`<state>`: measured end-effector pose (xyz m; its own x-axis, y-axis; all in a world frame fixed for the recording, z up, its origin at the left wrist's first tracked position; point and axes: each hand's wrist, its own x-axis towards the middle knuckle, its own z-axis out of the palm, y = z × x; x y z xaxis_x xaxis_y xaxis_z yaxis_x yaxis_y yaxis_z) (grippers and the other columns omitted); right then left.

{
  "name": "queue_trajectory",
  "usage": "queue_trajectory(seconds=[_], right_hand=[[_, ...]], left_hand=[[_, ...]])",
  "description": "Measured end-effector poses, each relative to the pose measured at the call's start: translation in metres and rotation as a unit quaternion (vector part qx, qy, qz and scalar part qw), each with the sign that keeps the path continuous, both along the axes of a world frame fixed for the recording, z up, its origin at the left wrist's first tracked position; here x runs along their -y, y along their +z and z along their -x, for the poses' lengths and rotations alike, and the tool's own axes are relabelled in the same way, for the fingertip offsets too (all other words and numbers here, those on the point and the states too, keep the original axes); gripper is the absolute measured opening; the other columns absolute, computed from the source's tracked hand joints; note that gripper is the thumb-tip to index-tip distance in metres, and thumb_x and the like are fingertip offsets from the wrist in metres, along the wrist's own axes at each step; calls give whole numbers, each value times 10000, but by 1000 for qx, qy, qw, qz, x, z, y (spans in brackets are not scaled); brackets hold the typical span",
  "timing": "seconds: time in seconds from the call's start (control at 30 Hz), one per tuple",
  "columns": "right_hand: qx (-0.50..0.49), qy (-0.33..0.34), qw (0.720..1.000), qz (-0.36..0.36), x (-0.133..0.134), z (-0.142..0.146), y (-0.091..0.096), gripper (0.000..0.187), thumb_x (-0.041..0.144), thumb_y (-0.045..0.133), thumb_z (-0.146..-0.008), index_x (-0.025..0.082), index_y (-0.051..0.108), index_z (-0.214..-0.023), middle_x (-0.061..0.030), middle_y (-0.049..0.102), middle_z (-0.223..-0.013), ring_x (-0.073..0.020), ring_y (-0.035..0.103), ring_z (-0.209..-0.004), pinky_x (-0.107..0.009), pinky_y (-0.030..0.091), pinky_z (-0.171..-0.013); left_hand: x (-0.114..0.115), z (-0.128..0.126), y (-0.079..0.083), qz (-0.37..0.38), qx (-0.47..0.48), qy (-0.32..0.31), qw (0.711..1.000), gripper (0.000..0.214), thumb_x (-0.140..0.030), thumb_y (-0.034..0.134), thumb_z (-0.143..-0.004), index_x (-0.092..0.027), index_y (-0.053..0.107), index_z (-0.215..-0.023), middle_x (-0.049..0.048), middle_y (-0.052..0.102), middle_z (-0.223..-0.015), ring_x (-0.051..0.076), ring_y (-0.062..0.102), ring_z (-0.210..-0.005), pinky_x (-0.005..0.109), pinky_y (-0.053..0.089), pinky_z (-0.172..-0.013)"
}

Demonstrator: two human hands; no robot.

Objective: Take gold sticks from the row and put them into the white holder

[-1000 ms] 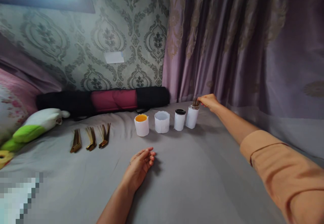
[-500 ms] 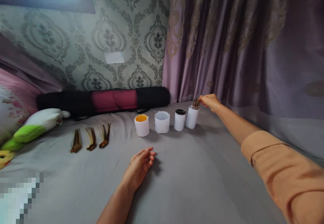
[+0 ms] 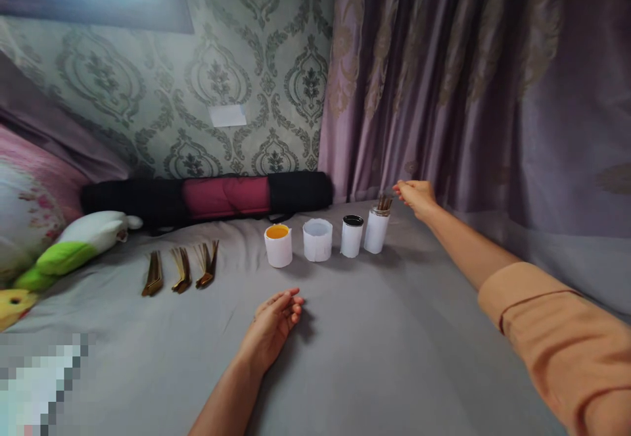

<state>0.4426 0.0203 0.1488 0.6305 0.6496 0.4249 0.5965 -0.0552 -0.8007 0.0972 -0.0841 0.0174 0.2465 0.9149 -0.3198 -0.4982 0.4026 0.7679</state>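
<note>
Four small white-wrapped jars stand in a row on the grey sheet [image 3: 394,344]: one with an orange top [image 3: 279,246], one white [image 3: 317,241], one with a black top [image 3: 351,237], and the rightmost jar [image 3: 376,232] with brown sticks [image 3: 384,202] poking out. My right hand [image 3: 418,196] hovers just right of those sticks, fingers loosely stretched towards them, nothing visible in it. My left hand [image 3: 273,327] lies on the sheet in front of the jars, fingers relaxed and apart, holding nothing.
Three bundles of golden-brown pieces [image 3: 181,269] lie in a row to the left. Behind is a black and maroon roll [image 3: 211,196] against the patterned wall. A green and white plush [image 3: 79,246] sits far left, a purple curtain [image 3: 468,81] hangs right.
My right hand has let go of the sticks in the rightmost jar and drawn slightly up and to the right. The view has shifted a little; my left hand stays put.
</note>
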Motion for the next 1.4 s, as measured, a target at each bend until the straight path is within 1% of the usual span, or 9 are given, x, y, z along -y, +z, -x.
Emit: queue_trajectory(seconds=[0.2, 0.4, 0.53, 0.63, 0.73, 0.93, 1.1, 1.23, 1.4], right_hand=[[-37, 5, 997, -62, 9, 13, 8, 286, 368, 457, -729, 153, 646, -727, -63, 628, -679, -137, 554, -544, -244, 413, -474], [-107, 53, 986, -115, 29, 37, 15, 205, 347, 474, -725, 195, 605, -681, -62, 583, -671, -119, 490, -498, -240, 357, -418], [-138, 123, 974, -134, 42, 56, 8, 188, 365, 488, -742, 222, 581, -665, -59, 554, -681, -109, 461, -511, -252, 350, -436], [-160, 167, 966, -119, 52, 74, -4, 203, 364, 499, -737, 182, 588, -743, -36, 539, -691, -91, 472, -536, -236, 361, -461], [-197, 197, 956, -90, 61, 95, -21, 215, 381, 528, -720, 175, 588, -720, -32, 541, -681, -90, 479, -542, -230, 370, -468], [-267, 274, 924, 9, 73, 139, -69, 277, 428, 559, -672, 159, 594, -728, -11, 534, -629, -80, 470, -494, -211, 365, -434], [-272, 326, 902, 78, 75, 170, -107, 328, 456, 526, -684, 137, 588, -724, -15, 540, -593, -76, 461, -466, -194, 336, -406], [-243, 343, 901, 110, 75, 180, -128, 355, 485, 494, -697, 145, 586, -743, -4, 538, -574, -81, 478, -465, -190, 338, -404], [-227, 338, 904, 127, 75, 180, -142, 390, 517, 474, -694, 147, 583, -755, 0, 520, -571, -81, 467, -448, -181, 321, -367]], left_hand=[[1, -1, 2, 2, -4, 1, 1000, 120, -96, 484, -769, -62, 553, -862, 89, 603, -691, 81, 545, -530, 190, 461, -505], [-1, -1, -2, 2, 20, -3, 1000, 105, -110, 507, -752, -72, 546, -841, 83, 599, -677, 77, 537, -516, 180, 430, -484], [-3, -1, -2, 0, 26, 0, 1000, 100, -119, 501, -751, -69, 539, -829, 82, 595, -669, 76, 534, -512, 183, 419, -489], [-4, -1, -2, 3, 26, 3, 1000, 104, -119, 493, -749, -68, 532, -831, 80, 592, -660, 77, 530, -504, 188, 412, -491], [-4, -1, -3, 0, 27, 5, 1000, 102, -127, 488, -752, -68, 529, -824, 79, 589, -653, 77, 525, -498, 186, 397, -481], [-7, -1, -6, -14, 31, 1, 999, 112, -142, 499, -747, -65, 536, -821, 85, 586, -660, 80, 523, -504, 190, 380, -478], [-7, -1, -7, -19, 28, -1, 999, 107, -145, 517, -737, -71, 539, -812, 79, 582, -660, 78, 517, -508, 192, 379, -483], [-6, -1, -6, -19, 30, -1, 999, 100, -128, 511, -735, -66, 538, -808, 78, 578, -660, 73, 516, -509, 186, 379, -485], [-6, -1, -5, -13, 22, 5, 1000, 106, -123, 524, -727, -65, 535, -814, 76, 575, -665, 71, 519, -511, 185, 383, -488]])
